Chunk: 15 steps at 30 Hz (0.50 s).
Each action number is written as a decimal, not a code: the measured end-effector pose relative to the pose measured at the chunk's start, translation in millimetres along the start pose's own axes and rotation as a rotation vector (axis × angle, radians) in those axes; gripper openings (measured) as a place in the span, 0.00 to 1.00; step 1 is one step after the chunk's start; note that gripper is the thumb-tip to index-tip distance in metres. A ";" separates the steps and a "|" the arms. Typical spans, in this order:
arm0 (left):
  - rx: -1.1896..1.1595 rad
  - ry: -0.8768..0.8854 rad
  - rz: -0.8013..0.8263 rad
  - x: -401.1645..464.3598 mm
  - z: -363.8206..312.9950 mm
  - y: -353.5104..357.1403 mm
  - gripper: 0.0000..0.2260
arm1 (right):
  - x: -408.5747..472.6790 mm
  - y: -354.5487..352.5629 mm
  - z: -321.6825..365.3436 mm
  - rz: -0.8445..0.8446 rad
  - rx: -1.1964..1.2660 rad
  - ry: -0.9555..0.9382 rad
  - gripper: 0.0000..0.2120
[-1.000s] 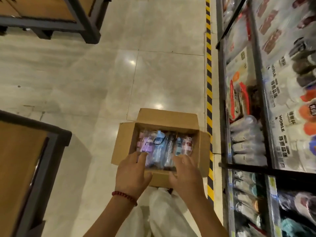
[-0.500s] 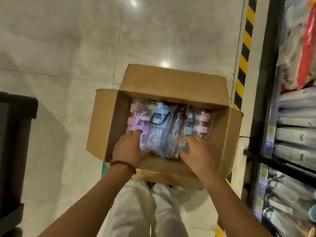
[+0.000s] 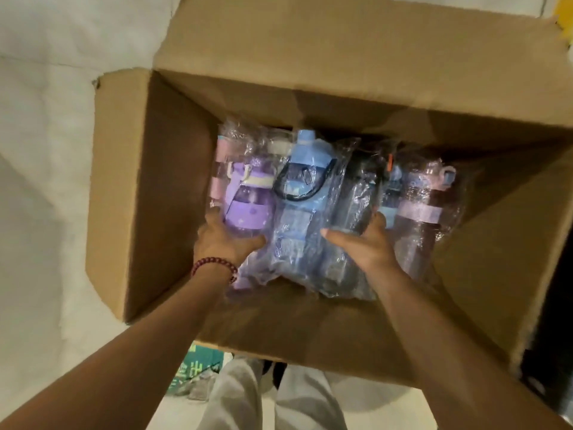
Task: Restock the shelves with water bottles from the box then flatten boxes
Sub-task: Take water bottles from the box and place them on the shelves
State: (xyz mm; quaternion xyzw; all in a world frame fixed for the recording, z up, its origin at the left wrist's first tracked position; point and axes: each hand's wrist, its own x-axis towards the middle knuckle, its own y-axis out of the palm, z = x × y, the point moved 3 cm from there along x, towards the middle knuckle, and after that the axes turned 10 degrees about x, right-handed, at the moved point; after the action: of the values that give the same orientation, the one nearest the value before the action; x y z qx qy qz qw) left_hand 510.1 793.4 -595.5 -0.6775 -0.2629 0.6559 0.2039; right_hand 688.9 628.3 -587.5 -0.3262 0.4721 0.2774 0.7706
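Unloading step, mid-frame: my left hand [image 3: 224, 240] grasps the purple bottle [image 3: 246, 201] and my right hand [image 3: 366, 243] curls round the dark bottle [image 3: 353, 197], both lying wrapped inside the open box [image 3: 148, 197]. Next, I judge, a lift clear of the slippery film toward the shelves.

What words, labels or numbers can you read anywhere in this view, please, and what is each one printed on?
None can be read with confidence.
Green packet on the floor below the cardboard box: pale printed characters, too blurred to read.
Wrapped water bottles in the box: no legible label or print through the plastic.
Box walls and flaps: no print visible.
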 end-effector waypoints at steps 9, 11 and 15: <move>0.021 0.008 -0.032 0.4 -2.1 14.5 0.42 | 16.2 12.9 -14.4 -0.166 0.150 -0.120 0.47; -0.031 0.024 0.000 1.9 -1.9 10.9 0.38 | 15.6 11.5 -14.8 -0.143 0.168 -0.105 0.47; -0.108 0.064 0.103 7.5 -1.9 -1.6 0.35 | 9.4 6.0 -14.2 -0.093 0.238 -0.069 0.46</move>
State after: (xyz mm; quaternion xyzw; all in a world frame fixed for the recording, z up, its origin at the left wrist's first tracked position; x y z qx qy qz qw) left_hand 511.9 799.4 -600.2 -0.7210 -0.2559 0.6283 0.1413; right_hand 680.5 622.3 -602.3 -0.2444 0.4594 0.1942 0.8316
